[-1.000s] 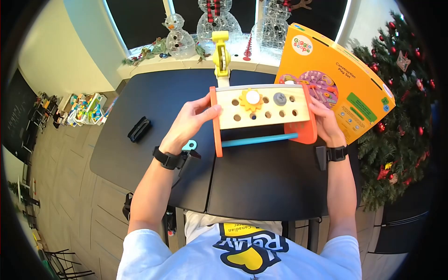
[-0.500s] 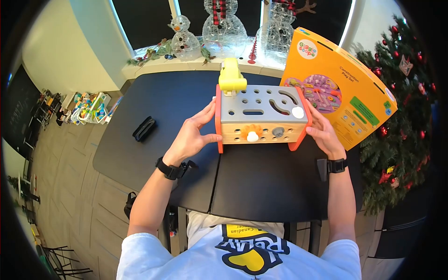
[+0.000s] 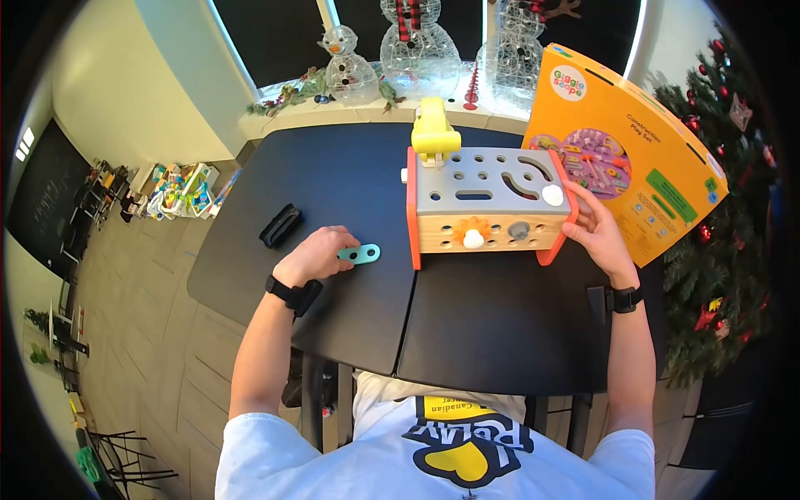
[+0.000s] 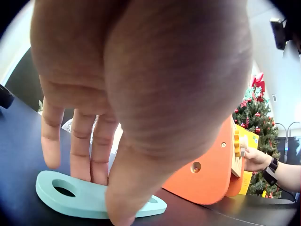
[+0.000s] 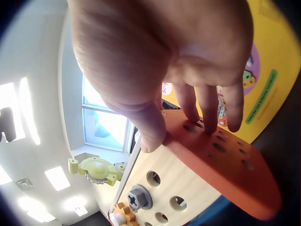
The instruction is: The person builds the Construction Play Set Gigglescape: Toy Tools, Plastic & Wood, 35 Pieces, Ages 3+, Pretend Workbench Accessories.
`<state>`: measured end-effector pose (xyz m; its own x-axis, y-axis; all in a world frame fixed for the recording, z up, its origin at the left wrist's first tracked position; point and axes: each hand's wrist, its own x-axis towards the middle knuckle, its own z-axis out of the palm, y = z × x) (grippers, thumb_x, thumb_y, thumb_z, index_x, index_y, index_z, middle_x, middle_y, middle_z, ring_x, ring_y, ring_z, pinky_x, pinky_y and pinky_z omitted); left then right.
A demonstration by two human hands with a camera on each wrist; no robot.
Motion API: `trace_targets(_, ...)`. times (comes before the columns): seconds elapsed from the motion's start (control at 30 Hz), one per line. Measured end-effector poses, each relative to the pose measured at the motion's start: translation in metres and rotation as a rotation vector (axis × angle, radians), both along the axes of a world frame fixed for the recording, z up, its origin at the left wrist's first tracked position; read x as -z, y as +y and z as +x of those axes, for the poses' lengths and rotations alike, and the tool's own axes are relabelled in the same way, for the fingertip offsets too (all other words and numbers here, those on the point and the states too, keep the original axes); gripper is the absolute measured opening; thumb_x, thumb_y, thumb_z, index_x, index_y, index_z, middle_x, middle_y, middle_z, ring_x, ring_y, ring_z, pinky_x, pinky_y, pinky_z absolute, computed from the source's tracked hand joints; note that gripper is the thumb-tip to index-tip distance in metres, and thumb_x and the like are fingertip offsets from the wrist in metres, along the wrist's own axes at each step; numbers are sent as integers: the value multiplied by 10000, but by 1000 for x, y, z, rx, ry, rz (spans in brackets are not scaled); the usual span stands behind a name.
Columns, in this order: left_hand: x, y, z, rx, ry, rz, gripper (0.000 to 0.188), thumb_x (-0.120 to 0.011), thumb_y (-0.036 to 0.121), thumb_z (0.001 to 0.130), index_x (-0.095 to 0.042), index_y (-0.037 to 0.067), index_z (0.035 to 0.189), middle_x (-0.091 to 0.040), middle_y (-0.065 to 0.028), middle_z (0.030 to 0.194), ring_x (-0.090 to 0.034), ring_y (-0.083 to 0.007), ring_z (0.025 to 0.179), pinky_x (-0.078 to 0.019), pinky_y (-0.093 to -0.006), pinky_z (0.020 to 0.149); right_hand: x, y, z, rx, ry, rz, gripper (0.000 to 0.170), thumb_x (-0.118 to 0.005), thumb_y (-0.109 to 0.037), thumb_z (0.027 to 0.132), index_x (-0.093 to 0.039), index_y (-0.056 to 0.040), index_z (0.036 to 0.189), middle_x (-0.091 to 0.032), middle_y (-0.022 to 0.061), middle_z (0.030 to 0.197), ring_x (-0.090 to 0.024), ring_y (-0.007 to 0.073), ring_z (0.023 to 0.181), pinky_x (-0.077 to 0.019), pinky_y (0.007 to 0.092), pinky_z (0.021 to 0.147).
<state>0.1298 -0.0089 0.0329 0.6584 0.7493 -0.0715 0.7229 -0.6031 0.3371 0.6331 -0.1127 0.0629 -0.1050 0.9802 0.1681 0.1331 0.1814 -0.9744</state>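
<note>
A toy workbench (image 3: 500,204) with a grey slotted top, a pale wooden front and orange-red sides stands on the black table. It carries an orange gear (image 5: 123,214), a grey bolt (image 5: 139,197) and a yellow-green toy saw (image 3: 436,132). My right hand (image 3: 596,229) grips its right side panel, thumb at the front edge and fingers along the outer face. Left of the workbench, my left hand (image 3: 318,252) pinches a teal strip (image 3: 367,253) with two holes, lying low at the tabletop. In the left wrist view its thumb covers part of the strip.
A black case (image 3: 282,226) lies beyond the left hand. The orange play-set box (image 3: 625,150) leans behind the workbench on the right. A seam (image 3: 404,321) runs across the table. A decorated tree (image 3: 708,250) stands to the right, and wire snowmen (image 3: 348,71) stand on the sill.
The workbench, tilted up between both hands earlier, has come down with its grey top facing up. My left hand has left its side and moved to the teal strip. The right hand stays on it.
</note>
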Motion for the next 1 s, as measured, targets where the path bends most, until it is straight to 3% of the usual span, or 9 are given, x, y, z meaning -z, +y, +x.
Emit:
trace_targets(0.1,-19,1,-2,-1,-112,-4,415,-864,55,722,-751,6,1119,-719,-120,1079,-706,-315,1002,-575,-387,911,1,1,-3,8,-4,4,720,-774,-80,945,-427,-69,1576,-566,110,1489,-592,200,1314,-487,340,1096)
trace_targets(0.23,-69,1,6,-35,-586,-60,391,-863,29,744,-738,-17,1112,-708,-86,1050,-691,-183,958,-577,-342,914,1,3,-2,16,-17,3,719,-779,-85,942,-434,-80,1573,-581,105,1472,-603,189,1291,-495,333,1082)
trace_targets(0.27,-82,0,14,-15,-658,-74,377,-853,17,761,-737,-23,1117,-711,-90,1070,-690,-189,984,-580,-344,919,1,3,-3,13,-32,0,718,-780,-84,941,-436,-81,1571,-586,104,1466,-606,186,1285,-497,332,1079)
trace_targets(0.43,-115,6,67,217,-514,183,366,-821,32,748,-751,0,1106,-752,-111,1115,-717,-251,986,-571,-363,916,2,12,-10,-26,-29,11,696,-758,-52,949,-437,-77,1565,-603,102,1445,-609,184,1276,-494,328,1079)
trace_targets(0.53,-112,21,87,290,-463,162,347,-788,58,736,-760,12,1079,-769,-114,1137,-719,-280,1016,-560,-377,936,4,14,-12,-21,-21,24,686,-743,-36,956,-432,-72,1566,-599,104,1451,-605,187,1282,-488,330,1088)
trace_targets(0.57,-117,20,93,243,-461,33,330,-769,72,728,-761,6,1051,-777,-110,1151,-716,-263,1062,-548,-373,961,4,14,-13,-17,-23,28,684,-738,-30,959,-430,-71,1567,-596,104,1456,-604,188,1284,-486,332,1092)
trace_targets(0.8,-109,21,86,190,-539,-32,373,-798,125,803,-749,44,1164,-767,-79,1195,-684,-211,1150,-493,-361,1040,2,12,-15,-8,-25,10,691,-744,-50,958,-428,-65,1573,-560,115,1499,-578,205,1325,-474,346,1111)
trace_targets(0.9,-102,16,58,78,-655,-4,457,-804,162,864,-693,55,1294,-723,-79,1273,-634,-208,1242,-447,-391,1109,2,9,-19,41,-30,-2,704,-749,-69,959,-422,-66,1582,-559,126,1506,-577,210,1331,-472,346,1110)
trace_targets(1.0,-85,26,2,-209,-616,76,484,-755,163,892,-654,47,1351,-711,-109,1312,-635,-224,1259,-465,-423,1098,5,8,-21,52,-25,29,705,-742,-74,964,-415,-67,1589,-569,136,1499,-585,216,1327,-471,347,1107)
